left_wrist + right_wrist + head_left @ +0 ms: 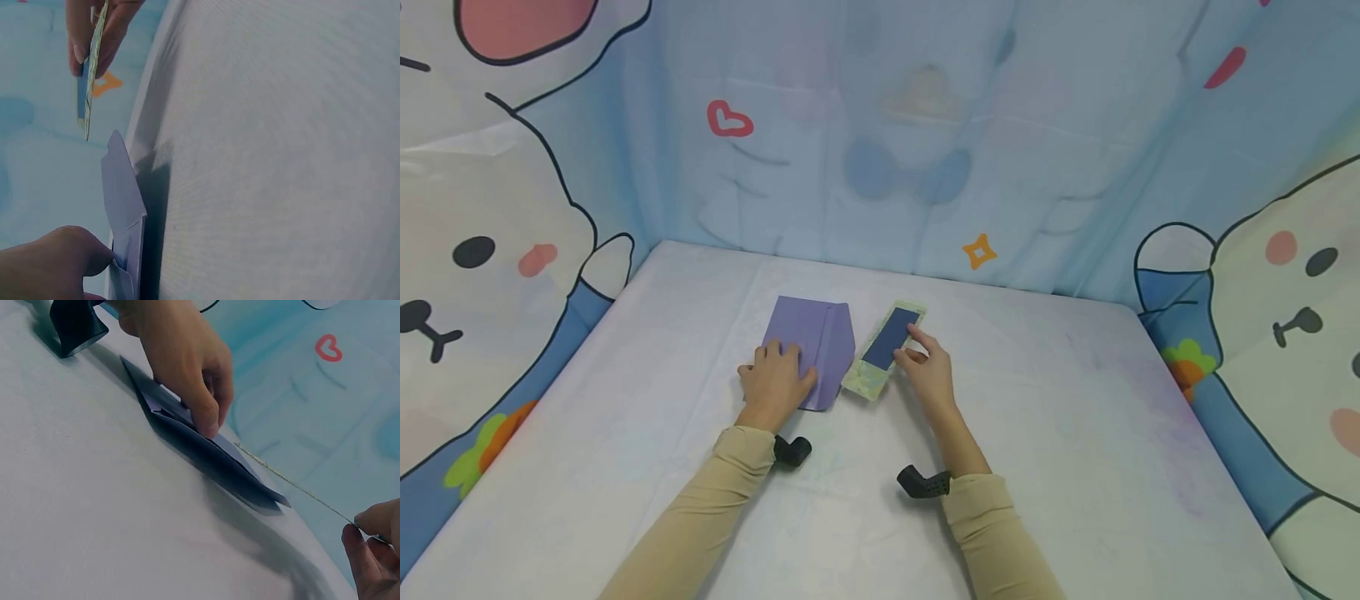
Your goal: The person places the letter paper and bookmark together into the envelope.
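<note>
My left hand (pixel 772 383) holds a purple paper envelope (pixel 835 354), fingers over its near left part. In the left wrist view the thumb (pixel 90 253) presses at the edge of the envelope's mouth, and the flap (pixel 120 181) stands open. Just to the right, my right hand (pixel 931 373) pinches a long pale green card (pixel 868 382) with a dark blue panel (pixel 891 337) by its right side. From the right wrist the card (pixel 294 484) shows edge-on as a thin line, held above the table, its far end close to the envelope (pixel 200 456).
A white cloth covers the table (pixel 1075 433). Behind and beside it hangs a blue curtain (pixel 1060 150) printed with cartoon animals. Black wrist devices sit on the left wrist (pixel 792 451) and the right wrist (pixel 922 482), below beige sleeves.
</note>
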Available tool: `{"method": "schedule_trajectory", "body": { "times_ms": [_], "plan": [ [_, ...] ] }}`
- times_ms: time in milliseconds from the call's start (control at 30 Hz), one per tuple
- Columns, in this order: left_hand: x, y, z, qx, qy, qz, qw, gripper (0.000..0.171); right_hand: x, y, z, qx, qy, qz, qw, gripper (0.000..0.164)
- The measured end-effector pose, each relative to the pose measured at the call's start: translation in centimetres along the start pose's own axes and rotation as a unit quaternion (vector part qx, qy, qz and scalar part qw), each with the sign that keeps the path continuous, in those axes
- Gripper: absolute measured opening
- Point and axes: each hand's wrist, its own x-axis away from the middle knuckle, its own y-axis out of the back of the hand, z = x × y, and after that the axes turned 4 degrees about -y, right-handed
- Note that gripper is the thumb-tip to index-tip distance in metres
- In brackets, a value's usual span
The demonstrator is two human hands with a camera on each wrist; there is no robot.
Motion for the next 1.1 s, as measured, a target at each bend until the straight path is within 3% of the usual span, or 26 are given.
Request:
{"method": "schedule_trajectory", "body": {
  "times_ms": [467, 800, 1100],
  "plan": [
    [0.0, 0.0, 0.0, -0.005, 0.003, 0.006, 1.0000, 0.049, 0.3, -2.4, -0.6, 0.040, 0.052, 0.006, 0.998, 0.065],
    [0.1, 0.0, -0.1, -0.009, 0.002, 0.002, 1.0000, 0.046, 0.7, -3.6, -0.5, 0.085, 0.094, -0.017, 0.992, 0.071],
    [0.0, 0.1, -0.1, -0.009, -0.006, 0.001, 0.9999, 0.047, 1.0, -4.5, -0.6, 0.125, 0.125, -0.013, 0.984, 0.070]
  ]
}}
